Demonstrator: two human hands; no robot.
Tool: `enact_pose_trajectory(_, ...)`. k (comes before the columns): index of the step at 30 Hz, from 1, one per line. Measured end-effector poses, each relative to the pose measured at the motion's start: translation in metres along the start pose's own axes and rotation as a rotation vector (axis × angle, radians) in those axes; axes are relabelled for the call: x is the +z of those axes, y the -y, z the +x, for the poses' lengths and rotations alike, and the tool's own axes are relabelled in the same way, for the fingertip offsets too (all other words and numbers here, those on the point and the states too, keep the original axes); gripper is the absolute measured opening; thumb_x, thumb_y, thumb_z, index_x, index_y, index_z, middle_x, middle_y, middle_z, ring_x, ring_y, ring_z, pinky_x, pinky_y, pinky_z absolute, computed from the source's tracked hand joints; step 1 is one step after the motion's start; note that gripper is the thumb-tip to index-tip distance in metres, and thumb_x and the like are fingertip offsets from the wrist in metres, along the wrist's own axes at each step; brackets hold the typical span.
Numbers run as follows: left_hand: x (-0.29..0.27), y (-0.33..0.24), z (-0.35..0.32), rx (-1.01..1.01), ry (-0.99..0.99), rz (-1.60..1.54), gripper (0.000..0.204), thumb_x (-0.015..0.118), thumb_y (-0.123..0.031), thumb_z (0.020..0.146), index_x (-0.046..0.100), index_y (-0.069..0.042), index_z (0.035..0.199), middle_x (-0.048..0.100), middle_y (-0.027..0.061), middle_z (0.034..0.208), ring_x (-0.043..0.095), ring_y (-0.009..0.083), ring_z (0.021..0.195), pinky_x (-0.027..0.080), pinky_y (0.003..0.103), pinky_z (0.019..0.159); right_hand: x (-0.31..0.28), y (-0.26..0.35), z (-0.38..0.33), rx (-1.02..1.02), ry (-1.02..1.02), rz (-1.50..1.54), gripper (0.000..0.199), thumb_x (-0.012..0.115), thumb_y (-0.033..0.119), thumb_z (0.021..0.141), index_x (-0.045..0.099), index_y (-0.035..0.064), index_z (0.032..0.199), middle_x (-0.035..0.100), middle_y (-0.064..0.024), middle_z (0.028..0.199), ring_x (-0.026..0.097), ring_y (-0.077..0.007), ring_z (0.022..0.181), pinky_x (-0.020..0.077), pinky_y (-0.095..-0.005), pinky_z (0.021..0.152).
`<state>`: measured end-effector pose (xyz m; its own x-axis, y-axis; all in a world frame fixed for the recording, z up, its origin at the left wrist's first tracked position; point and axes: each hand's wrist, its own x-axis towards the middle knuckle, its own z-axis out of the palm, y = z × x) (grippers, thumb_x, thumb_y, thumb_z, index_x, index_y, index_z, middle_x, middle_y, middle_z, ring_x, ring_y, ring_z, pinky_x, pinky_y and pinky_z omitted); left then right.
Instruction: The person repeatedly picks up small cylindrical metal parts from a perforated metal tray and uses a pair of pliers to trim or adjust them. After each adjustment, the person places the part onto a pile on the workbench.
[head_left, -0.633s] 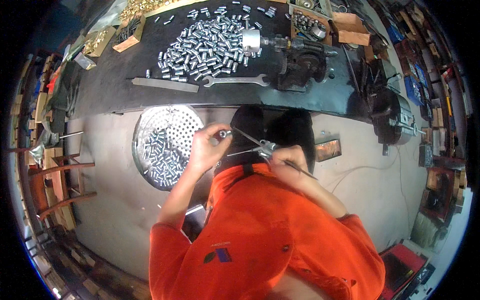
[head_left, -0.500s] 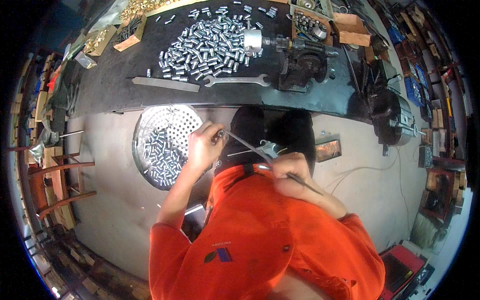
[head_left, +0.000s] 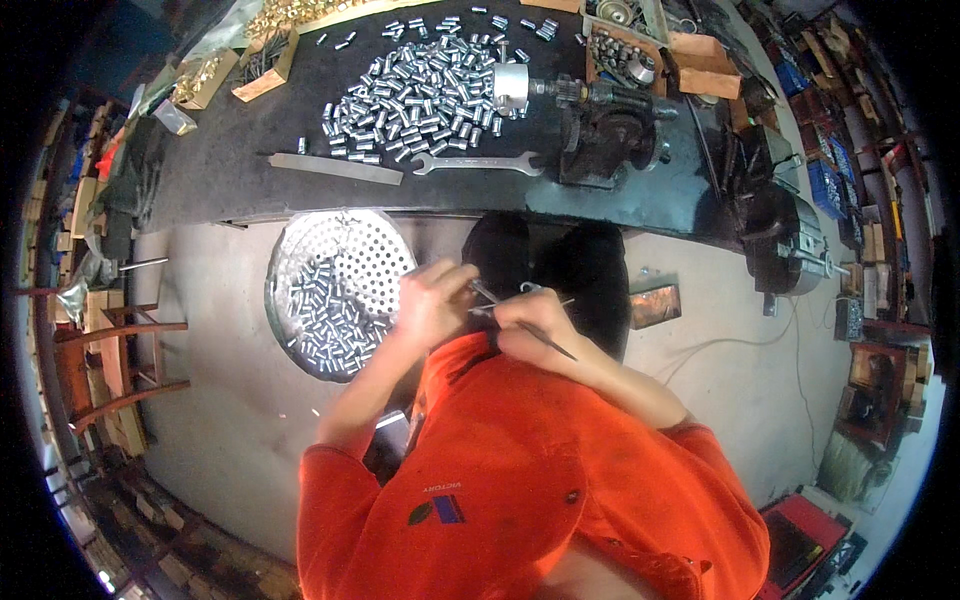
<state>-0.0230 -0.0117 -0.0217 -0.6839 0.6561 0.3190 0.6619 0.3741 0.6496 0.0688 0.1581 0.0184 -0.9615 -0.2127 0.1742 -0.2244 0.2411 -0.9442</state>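
Pinching the rod (head_left: 560, 348) in our right hand (head_left: 533, 318), its tip by our left hand (head_left: 436, 300), whose curled grip's contents we cannot tell, we hold it short of the surface's (head_left: 225, 185) near edge, where pushing too hard could slip it into that hand.

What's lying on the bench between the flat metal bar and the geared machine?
An open-ended wrench lies between the bar and the machine, in the head view.
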Motion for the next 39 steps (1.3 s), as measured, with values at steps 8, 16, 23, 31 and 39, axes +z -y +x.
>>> enact_pose_trajectory(8,-0.01,0.039,0.033,0.121,-0.097,0.159,0.022,0.064,-0.003,0.063,0.065,-0.006,0.084,0.059,0.009,0.07,0.058,0.0235,0.055,0.046,0.032,0.05,-0.013,-0.012,-0.012,-0.039,-0.189,-0.113,0.02,0.051,0.001,0.062,0.033,0.0033,0.052,0.028,-0.0065,0.049,0.03,-0.0145,0.042,0.0238,-0.0296,0.042)
enact_pose_trajectory(16,-0.094,0.08,0.164,-0.186,-0.357,0.091,0.038,0.063,-0.008,0.078,0.055,0.0,0.114,0.064,0.0073,0.078,0.058,0.0097,0.06,0.047,0.026,0.056,-0.026,0.017,-0.011,0.045,-0.18,0.094,0.02,0.05,-0.003,0.061,0.034,0.0032,0.052,0.029,-0.0033,0.048,0.032,-0.0075,0.043,0.024,-0.027,0.04)
enact_pose_trajectory(23,-0.054,-0.008,0.084,-0.238,0.195,-0.705,0.031,0.06,-0.018,0.087,0.056,0.002,0.11,0.063,0.0081,0.076,0.061,0.0131,0.063,0.05,0.026,0.059,-0.02,-0.005,-0.016,0.205,-0.229,0.162,0.019,0.048,-0.001,0.064,0.034,0.0039,0.051,0.03,0.0,0.048,0.03,-0.0048,0.047,0.0227,-0.026,0.041)
enact_pose_trajectory(31,0.007,-0.042,0.021,-0.611,0.293,-1.502,0.028,0.054,-0.023,0.09,0.059,0.004,0.097,0.059,0.0108,0.062,0.06,0.0205,0.055,0.05,0.03,0.05,-0.018,-0.007,-0.011,0.248,-0.206,0.249,0.021,0.046,0.0,0.066,0.033,0.0062,0.052,0.028,0.0051,0.052,0.028,-0.0031,0.052,0.0212,-0.0231,0.044)
enact_pose_trajectory(39,0.013,-0.039,0.013,-0.63,0.205,-1.613,0.023,0.053,-0.012,0.089,0.057,0.004,0.105,0.064,0.0169,0.085,0.064,0.0251,0.076,0.053,0.033,0.07,-0.023,-0.009,-0.015,0.251,-0.263,0.256,0.019,0.045,0.0,0.067,0.035,0.0061,0.052,0.032,0.0043,0.049,0.033,-0.0027,0.049,0.0229,-0.0239,0.042)
